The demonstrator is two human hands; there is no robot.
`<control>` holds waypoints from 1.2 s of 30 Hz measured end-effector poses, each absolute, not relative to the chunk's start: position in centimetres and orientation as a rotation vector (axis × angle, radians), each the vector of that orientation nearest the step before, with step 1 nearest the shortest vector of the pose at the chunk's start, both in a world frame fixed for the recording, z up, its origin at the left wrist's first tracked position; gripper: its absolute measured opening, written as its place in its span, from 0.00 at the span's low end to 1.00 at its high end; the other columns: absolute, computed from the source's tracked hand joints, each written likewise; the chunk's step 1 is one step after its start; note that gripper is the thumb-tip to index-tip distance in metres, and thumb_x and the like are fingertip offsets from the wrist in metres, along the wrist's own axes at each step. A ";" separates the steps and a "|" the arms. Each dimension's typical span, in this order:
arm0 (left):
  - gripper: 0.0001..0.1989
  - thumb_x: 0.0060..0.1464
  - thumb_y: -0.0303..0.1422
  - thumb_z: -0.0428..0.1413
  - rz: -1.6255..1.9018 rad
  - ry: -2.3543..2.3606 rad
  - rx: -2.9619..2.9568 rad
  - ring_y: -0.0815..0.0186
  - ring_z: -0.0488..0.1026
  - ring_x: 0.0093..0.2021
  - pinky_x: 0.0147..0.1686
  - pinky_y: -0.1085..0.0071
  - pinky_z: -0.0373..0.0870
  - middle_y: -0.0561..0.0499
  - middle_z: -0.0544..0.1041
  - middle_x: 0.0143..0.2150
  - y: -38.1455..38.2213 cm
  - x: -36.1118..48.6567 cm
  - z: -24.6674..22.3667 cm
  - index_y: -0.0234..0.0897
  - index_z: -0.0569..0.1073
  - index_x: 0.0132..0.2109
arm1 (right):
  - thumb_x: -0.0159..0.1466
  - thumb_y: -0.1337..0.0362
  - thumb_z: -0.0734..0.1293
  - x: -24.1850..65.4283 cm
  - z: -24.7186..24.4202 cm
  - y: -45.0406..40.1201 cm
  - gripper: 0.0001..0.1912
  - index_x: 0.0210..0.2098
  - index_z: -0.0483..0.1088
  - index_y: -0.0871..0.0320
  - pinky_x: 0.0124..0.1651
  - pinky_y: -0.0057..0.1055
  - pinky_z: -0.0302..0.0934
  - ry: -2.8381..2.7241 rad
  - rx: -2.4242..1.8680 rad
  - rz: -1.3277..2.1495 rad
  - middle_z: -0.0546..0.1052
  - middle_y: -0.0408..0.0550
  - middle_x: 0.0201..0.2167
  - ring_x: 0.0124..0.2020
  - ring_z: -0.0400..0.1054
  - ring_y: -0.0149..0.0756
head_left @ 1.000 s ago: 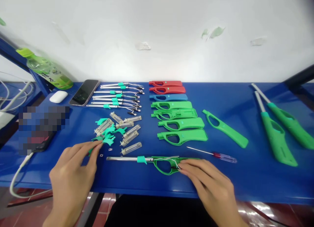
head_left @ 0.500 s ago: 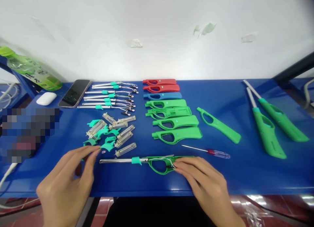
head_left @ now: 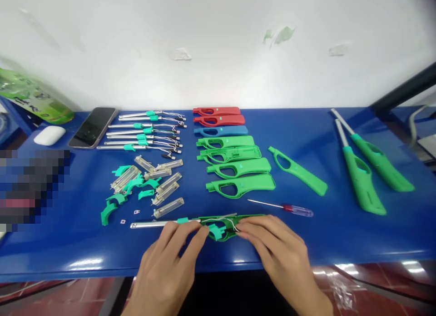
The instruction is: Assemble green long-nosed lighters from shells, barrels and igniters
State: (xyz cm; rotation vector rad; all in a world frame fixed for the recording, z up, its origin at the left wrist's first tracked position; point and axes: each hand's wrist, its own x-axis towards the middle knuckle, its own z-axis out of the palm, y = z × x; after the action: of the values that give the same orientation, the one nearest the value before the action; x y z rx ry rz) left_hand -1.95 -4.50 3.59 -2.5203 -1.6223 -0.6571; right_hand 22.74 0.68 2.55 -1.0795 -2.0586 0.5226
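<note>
A green lighter shell half [head_left: 252,217] lies open near the table's front edge, a metal tube [head_left: 146,224] with a teal collar extending from its left end. My left hand [head_left: 170,261] pinches a curved teal trigger piece [head_left: 216,232] over the loop of the shell. On the right, my right hand [head_left: 277,248] has its fingers closed on the shell's handle part, beside the thin white wires [head_left: 233,224]. What lies under those fingertips is partly hidden.
Behind are metal tubes with wires [head_left: 136,125], clear tanks [head_left: 169,208], teal pieces [head_left: 109,213], green shells [head_left: 252,183] and red shells [head_left: 225,120]. A screwdriver [head_left: 296,210], a loose green shell [head_left: 303,174] and two lighters [head_left: 364,182] lie right. A phone [head_left: 93,127] is back left.
My left hand has moved right from the teal pile to the shell, bringing a teal piece along. My right hand stays at the handle. The view has shifted slightly.
</note>
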 end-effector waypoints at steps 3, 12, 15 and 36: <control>0.24 0.63 0.13 0.48 -0.661 -1.631 -2.534 0.60 0.75 0.47 0.34 0.69 0.71 0.47 0.81 0.50 -4.2 -1.5 3.8 0.38 0.76 0.57 | 0.74 0.70 0.68 22.7 2.5 0.6 0.09 0.48 0.80 0.54 0.47 0.33 0.76 -2.053 -1.084 0.523 0.85 0.45 0.43 0.42 0.81 0.35; 0.24 0.63 0.11 0.49 -0.771 -1.674 -2.553 0.62 0.72 0.44 0.35 0.69 0.70 0.48 0.80 0.48 -3.4 -0.8 3.3 0.38 0.77 0.56 | 0.75 0.70 0.66 22.8 2.5 0.5 0.09 0.49 0.78 0.54 0.47 0.33 0.74 -2.091 -1.095 0.521 0.85 0.44 0.44 0.43 0.80 0.34; 0.23 0.63 0.12 0.50 -0.760 -1.651 -2.564 0.61 0.73 0.45 0.33 0.69 0.68 0.47 0.80 0.49 -3.3 -1.0 3.3 0.37 0.77 0.56 | 0.76 0.71 0.66 22.8 2.5 0.5 0.09 0.49 0.77 0.54 0.48 0.33 0.73 -2.099 -1.099 0.522 0.84 0.44 0.44 0.43 0.80 0.33; 0.14 0.69 0.17 0.55 -1.024 -1.719 -2.550 0.66 0.74 0.40 0.36 0.69 0.67 0.52 0.81 0.43 -2.5 0.1 2.3 0.40 0.77 0.50 | 0.72 0.77 0.69 23.2 2.2 0.6 0.12 0.49 0.77 0.55 0.47 0.35 0.72 -2.035 -0.975 0.607 0.86 0.43 0.44 0.43 0.80 0.33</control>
State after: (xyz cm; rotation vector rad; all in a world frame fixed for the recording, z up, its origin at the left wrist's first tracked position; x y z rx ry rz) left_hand 0.06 -2.53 2.30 -2.5497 -1.7186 -1.0244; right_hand 23.23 0.59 2.19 -0.9749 -2.0348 0.6075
